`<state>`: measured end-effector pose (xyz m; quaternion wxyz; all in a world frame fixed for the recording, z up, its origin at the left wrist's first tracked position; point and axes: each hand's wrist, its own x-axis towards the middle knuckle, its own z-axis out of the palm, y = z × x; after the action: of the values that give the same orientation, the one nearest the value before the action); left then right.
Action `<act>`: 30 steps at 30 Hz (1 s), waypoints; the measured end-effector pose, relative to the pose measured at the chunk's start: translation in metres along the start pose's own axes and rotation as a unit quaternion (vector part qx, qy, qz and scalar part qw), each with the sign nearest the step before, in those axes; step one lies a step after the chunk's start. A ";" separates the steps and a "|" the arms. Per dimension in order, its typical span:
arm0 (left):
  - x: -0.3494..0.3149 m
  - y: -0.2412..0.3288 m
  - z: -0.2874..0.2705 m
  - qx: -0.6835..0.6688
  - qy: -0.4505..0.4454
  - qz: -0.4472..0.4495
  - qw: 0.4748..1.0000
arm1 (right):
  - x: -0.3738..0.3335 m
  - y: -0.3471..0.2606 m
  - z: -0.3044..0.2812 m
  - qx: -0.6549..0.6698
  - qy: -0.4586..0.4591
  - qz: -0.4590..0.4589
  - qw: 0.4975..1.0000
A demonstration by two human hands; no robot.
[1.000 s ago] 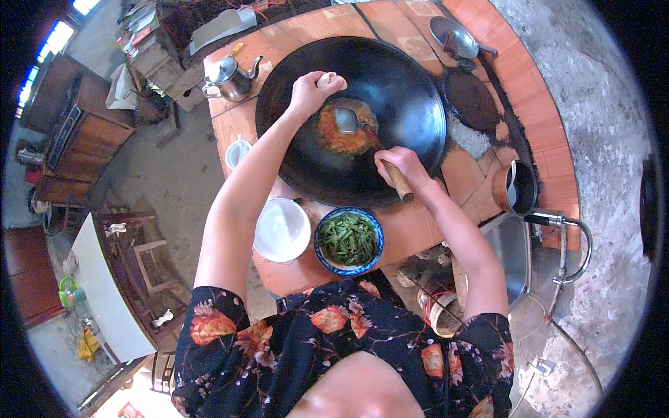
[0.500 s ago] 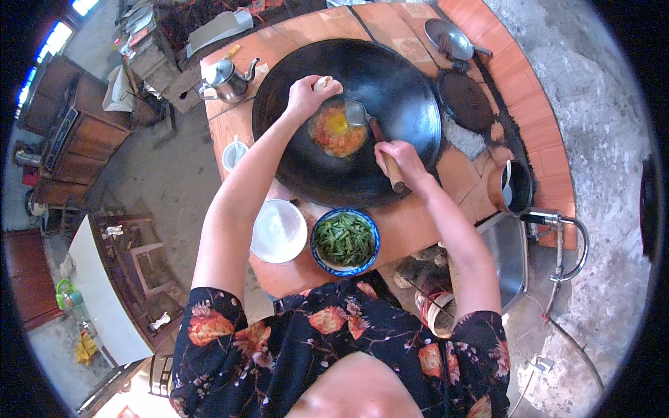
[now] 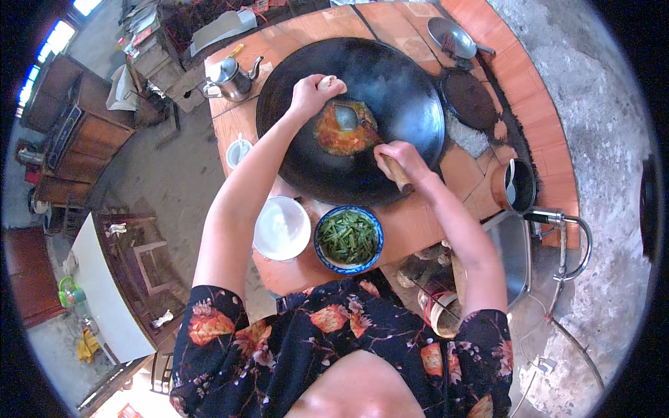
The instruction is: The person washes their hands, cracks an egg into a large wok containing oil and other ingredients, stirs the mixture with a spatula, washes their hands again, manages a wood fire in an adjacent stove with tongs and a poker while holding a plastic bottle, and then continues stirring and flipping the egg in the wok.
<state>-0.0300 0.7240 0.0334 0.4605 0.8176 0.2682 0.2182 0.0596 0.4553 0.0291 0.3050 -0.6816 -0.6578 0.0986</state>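
A large black wok (image 3: 300, 167) holds a reddish-orange tomato and egg mixture (image 3: 334, 141) in its middle. My right hand (image 3: 403, 161) is closed around the wooden handle of a wok spatula (image 3: 345, 117), whose metal blade lies in the mixture. Over the wok's left side, my left hand (image 3: 311, 96) is closed on a pale eggshell (image 3: 333, 84), mostly covered by the fingers. Toward me from the wok stand a blue-rimmed bowl of cut green vegetables (image 3: 348, 238) and a white bowl (image 3: 281, 228).
A metal kettle (image 3: 233, 80) and a small white cup (image 3: 237, 152) stand left of the wok. To the right are a ladle-like pan (image 3: 451, 37), a dark round lid (image 3: 469, 99), a pot with a spoon (image 3: 514, 187), and a sink (image 3: 509, 251) with a tap (image 3: 584, 244).
The spatula's blade has moved left into the mixture, and the bright yellow yolk is no longer distinct. My left hand stays over the wok with the eggshell.
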 end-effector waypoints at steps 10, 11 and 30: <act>0.003 0.002 0.007 0.000 -0.011 0.018 1.000 | 0.004 0.003 -0.002 -0.065 0.025 -0.024 0.997; 0.001 0.003 0.005 0.009 -0.010 0.021 1.000 | 0.002 0.002 -0.005 -0.060 -0.002 -0.027 0.998; 0.002 0.006 0.015 -0.036 -0.007 0.013 0.999 | 0.002 0.010 -0.020 -0.043 -0.031 0.010 0.999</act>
<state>-0.0177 0.7133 0.0314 0.4883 0.8056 0.2462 0.2281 0.0785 0.4517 0.0402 0.2541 -0.6971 -0.6638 0.0946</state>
